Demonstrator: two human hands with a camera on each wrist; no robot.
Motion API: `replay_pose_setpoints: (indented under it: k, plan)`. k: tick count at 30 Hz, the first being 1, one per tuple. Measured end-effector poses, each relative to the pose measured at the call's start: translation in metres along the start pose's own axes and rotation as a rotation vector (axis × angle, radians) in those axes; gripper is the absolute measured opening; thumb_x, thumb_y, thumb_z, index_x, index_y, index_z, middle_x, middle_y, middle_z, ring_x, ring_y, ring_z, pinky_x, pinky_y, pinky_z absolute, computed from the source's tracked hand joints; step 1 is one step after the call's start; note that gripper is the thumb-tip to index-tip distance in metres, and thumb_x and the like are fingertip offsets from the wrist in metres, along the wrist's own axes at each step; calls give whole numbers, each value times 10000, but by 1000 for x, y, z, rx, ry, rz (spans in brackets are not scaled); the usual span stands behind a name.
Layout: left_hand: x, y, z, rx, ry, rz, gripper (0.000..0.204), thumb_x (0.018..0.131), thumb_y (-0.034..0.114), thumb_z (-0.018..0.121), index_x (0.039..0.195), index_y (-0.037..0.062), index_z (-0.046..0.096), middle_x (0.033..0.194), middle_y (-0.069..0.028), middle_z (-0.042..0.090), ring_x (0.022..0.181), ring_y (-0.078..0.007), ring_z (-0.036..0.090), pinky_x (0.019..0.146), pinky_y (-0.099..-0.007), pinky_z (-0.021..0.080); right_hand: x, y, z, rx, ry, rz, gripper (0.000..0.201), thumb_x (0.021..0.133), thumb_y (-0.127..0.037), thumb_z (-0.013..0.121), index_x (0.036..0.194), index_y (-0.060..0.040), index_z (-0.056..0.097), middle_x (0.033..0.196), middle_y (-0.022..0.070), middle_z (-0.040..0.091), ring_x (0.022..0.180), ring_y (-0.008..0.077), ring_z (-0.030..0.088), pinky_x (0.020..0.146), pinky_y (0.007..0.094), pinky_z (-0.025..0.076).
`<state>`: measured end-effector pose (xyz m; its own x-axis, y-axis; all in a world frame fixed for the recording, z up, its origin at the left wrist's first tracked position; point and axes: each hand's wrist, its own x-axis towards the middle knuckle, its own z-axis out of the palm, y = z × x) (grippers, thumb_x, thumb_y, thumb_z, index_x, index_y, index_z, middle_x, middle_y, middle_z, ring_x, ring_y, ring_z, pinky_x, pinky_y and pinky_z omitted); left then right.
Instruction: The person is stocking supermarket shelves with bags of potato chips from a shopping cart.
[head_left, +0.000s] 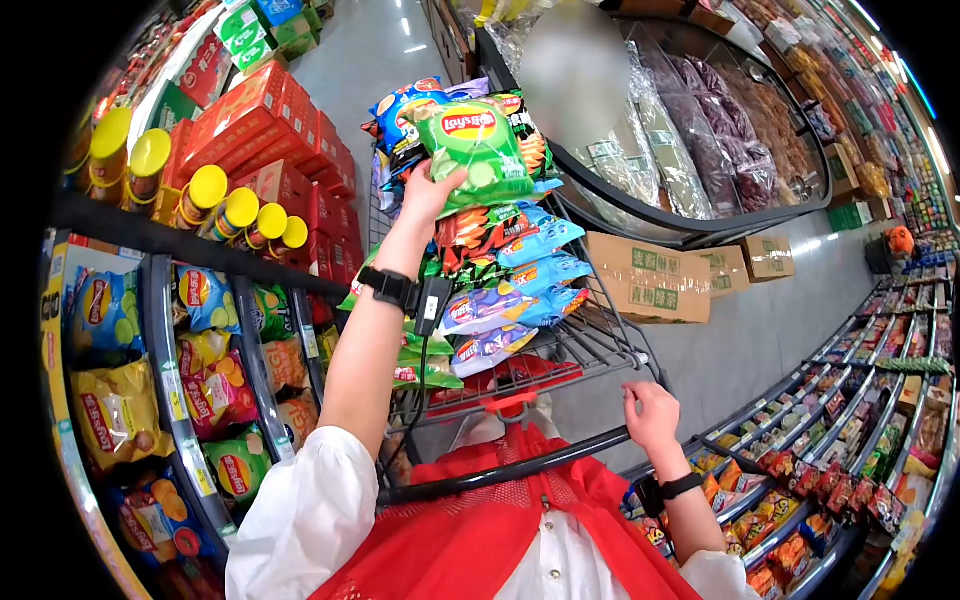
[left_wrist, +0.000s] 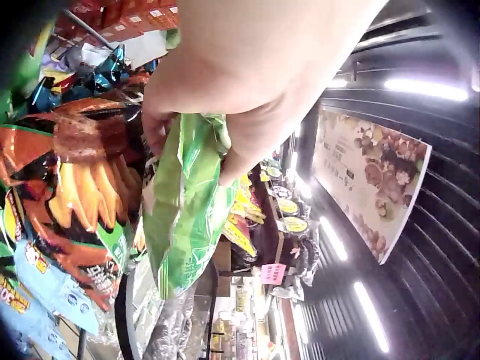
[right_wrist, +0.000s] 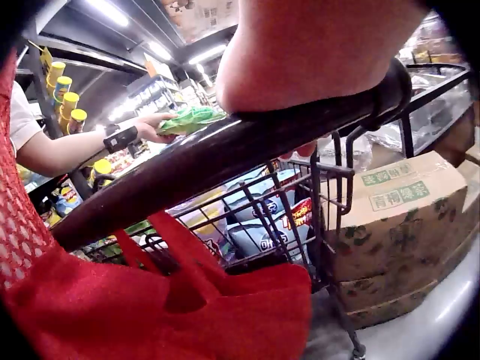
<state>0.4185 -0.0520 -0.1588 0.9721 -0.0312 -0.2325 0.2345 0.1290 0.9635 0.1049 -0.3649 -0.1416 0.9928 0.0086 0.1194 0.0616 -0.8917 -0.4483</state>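
A green Lay's chip bag (head_left: 475,150) is pinched at its edge by my left hand (head_left: 428,195), thumb on one side and fingers on the other. It is held over the pile of chip bags (head_left: 510,290) in the shopping cart. From the left wrist, the green bag (left_wrist: 187,202) hangs side-on beside a black and orange bag (left_wrist: 86,180) with a picture of fries. My right hand (head_left: 655,415) curls over the right end of the black cart handle (head_left: 520,465). Its fingertips (right_wrist: 304,148) show beneath the handle in the right wrist view.
Chip shelves (head_left: 165,390) and yellow-lidded cans (head_left: 205,190) line the left, with red boxes (head_left: 250,115) behind. Cardboard boxes (head_left: 650,280) stand right of the cart, below a black-rimmed display bin (head_left: 700,235). A red bag (right_wrist: 165,300) hangs by the handle.
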Motion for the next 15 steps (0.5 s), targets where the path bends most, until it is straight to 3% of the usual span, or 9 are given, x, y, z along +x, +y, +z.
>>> replay_pose_setpoints:
  k: [4, 6, 9, 12, 15]
  plan:
    - [-71, 25, 14, 86, 80, 11, 647, 719, 99, 700, 1241, -52, 348, 1132, -117, 525, 1016, -174, 511, 878, -276, 393, 10, 3, 1, 38, 23, -63, 50, 718, -75, 572, 753, -74, 608, 703, 67, 611, 651, 244, 590, 570, 339, 468]
    - [-101, 21, 15, 37, -5, -46, 671, 724, 114, 700, 1253, -61, 326, 1151, -121, 513, 1054, -177, 486, 915, -276, 361, 14, 4, 1, 62, 20, -120, 48, 717, -78, 575, 753, -75, 607, 699, 67, 610, 646, 244, 590, 566, 339, 468]
    - [-153, 18, 26, 65, 7, -63, 661, 747, 111, 679, 1274, -45, 313, 1142, -101, 513, 1024, -147, 488, 894, -260, 366, 14, 10, -4, 102, -48, -242, 38, 718, -79, 576, 744, -77, 604, 677, 62, 606, 629, 240, 589, 550, 340, 465]
    - [-213, 35, 52, 104, 21, -94, 626, 758, 68, 657, 1274, -36, 318, 1114, -80, 524, 988, -124, 503, 856, -250, 400, 20, 25, -12, 361, -325, -357, 153, 745, -110, 600, 890, -61, 596, 843, 116, 596, 803, 290, 570, 708, 341, 467]
    - [-257, 45, 67, 81, -26, 54, 607, 763, 5, 624, 1286, 0, 316, 1112, -80, 533, 993, -134, 518, 846, -260, 425, 51, 24, -36, 700, -481, -258, 504, 743, -61, 605, 1200, -50, 390, 1150, 125, 476, 1022, 247, 500, 844, 340, 407]
